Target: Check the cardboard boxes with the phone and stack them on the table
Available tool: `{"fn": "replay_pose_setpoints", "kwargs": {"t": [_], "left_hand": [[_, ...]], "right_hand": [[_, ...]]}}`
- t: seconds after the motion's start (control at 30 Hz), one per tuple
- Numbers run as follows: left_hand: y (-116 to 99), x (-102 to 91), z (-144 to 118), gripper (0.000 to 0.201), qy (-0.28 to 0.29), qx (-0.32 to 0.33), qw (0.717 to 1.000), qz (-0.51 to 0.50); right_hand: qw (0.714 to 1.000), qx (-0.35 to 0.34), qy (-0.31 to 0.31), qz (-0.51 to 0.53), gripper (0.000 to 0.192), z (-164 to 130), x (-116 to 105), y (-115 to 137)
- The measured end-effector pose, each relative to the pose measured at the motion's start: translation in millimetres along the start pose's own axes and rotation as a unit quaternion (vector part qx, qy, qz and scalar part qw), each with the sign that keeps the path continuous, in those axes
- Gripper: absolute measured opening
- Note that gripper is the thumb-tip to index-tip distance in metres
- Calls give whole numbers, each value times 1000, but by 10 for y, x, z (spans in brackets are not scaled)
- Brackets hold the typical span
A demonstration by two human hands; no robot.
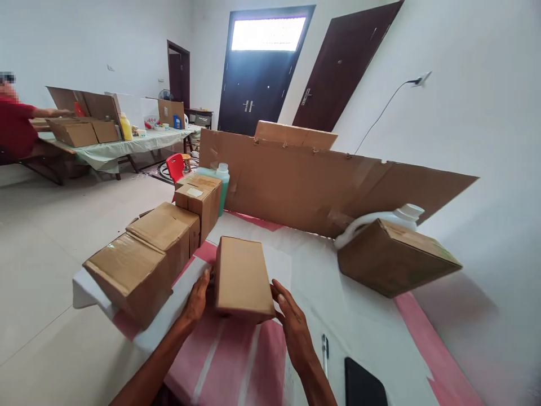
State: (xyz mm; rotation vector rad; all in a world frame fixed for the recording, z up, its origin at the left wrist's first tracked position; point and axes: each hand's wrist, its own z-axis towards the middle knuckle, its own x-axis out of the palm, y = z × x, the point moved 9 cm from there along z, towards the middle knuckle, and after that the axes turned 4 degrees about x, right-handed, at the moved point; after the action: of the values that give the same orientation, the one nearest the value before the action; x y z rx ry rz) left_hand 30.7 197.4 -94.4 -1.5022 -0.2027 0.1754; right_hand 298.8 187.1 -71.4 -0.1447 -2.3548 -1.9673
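In the middle of the head view a small closed cardboard box [244,275] is held between my two hands, over the pink and white table covering. My left hand [198,296] is at its left side, with some fingertips hidden against the box. My right hand [292,316] presses along the right side, fingers pointing forward and partly out of sight. Whether the box rests on the table or is slightly lifted, I cannot tell. To the right of my right hand lie a pen [325,352] and a black phone-like slab [363,383].
Several cardboard boxes [158,225] line the table's left edge, by a green-filled bottle [224,189]. A cardboard panel [291,183] stands along the back. At right, another box [397,259] fronts a white jug [408,214]. A person in red [17,127] sits at a far table.
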Motion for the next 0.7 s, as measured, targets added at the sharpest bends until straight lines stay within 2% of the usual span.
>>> {"fn": "replay_pose_setpoints", "kwargs": {"t": [0.13, 0.27, 0.33, 0.47, 0.57, 0.7], "left_hand": [[-163, -34, -320, 72, 65, -9, 998, 1], [-574, -46, -500, 70, 102, 84, 989, 67], [-764, -30, -541, 67, 110, 131, 981, 87], [-978, 54, -543, 66, 112, 179, 973, 96], [-1018, 172, -460, 77, 106, 187, 971, 104], [-1055, 444, -306, 95, 118, 192, 961, 159]], "right_hand": [[994, 13, 34, 104, 56, -309, 57, -80], [987, -8, 47, 155, 51, -541, 104, 7], [986, -20, 37, 159, 55, -596, 103, 36], [991, -32, 10, 131, 69, -569, 93, 62], [993, -43, 16, 104, 64, -502, 116, 103], [996, -62, -39, 42, 56, -524, 21, 126]]}}
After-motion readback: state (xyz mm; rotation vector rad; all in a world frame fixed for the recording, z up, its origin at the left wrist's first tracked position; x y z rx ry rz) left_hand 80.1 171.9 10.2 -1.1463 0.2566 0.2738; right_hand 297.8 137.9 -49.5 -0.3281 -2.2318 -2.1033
